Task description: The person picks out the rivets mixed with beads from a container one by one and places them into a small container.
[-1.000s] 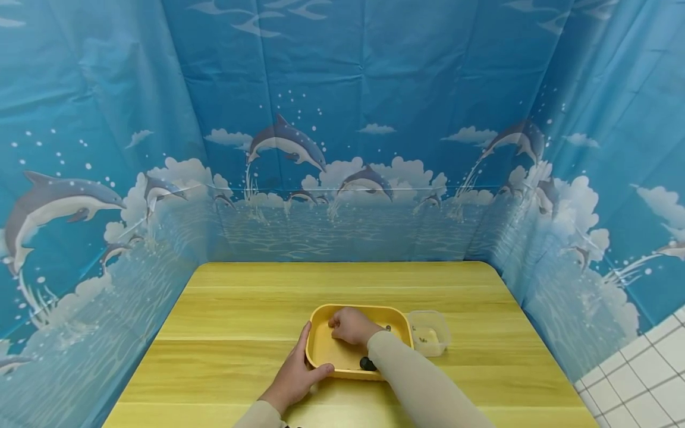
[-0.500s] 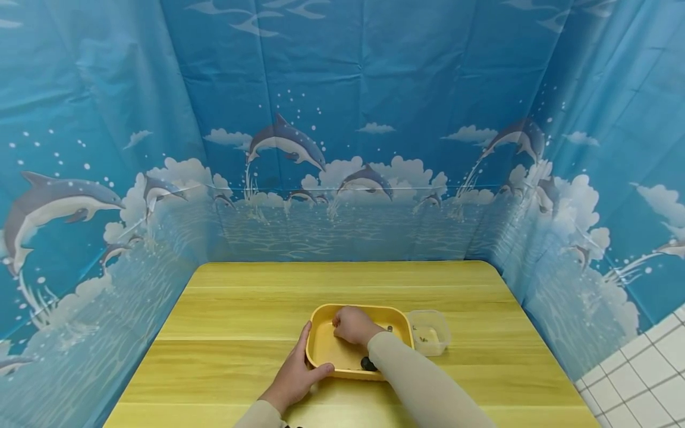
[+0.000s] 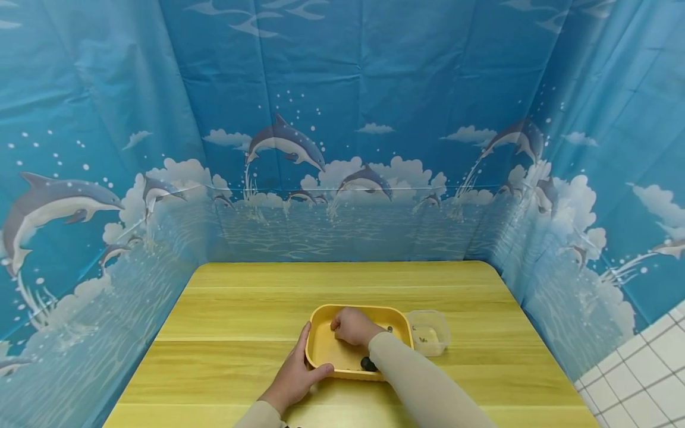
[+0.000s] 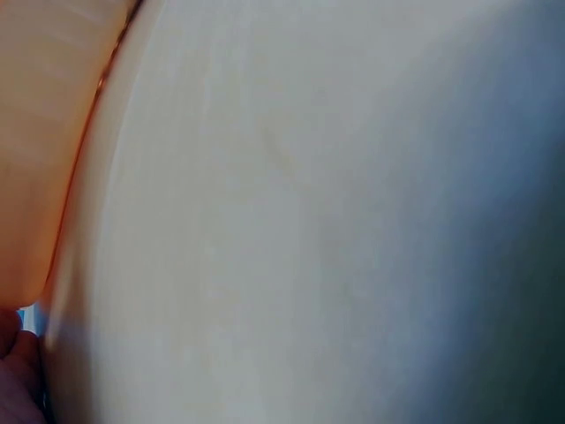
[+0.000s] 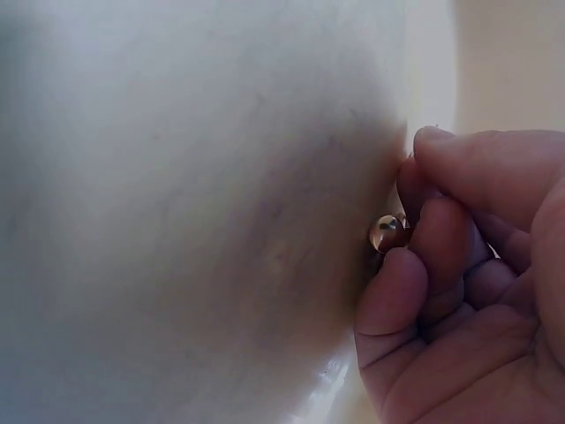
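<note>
A yellow tray stands on the wooden table. My left hand grips its near left corner, thumb on the front rim and fingers along the left side. In the left wrist view only part of that hand shows. Inside the tray is my right hand, fingers curled and thumb against the index finger. The right wrist view shows a small shiny metal ball at the curled fingertips of the right hand; what lies between thumb and index finger is too small to tell.
A small round object and black round things lie in the tray, partly behind the right sleeve. A clear plastic container with several tiny bits touches or nearly touches the tray's right side. A dolphin curtain surrounds the table.
My right hand makes only slight shifts within the tray, its fingers still curled. The left hand and the tray stay in place.
</note>
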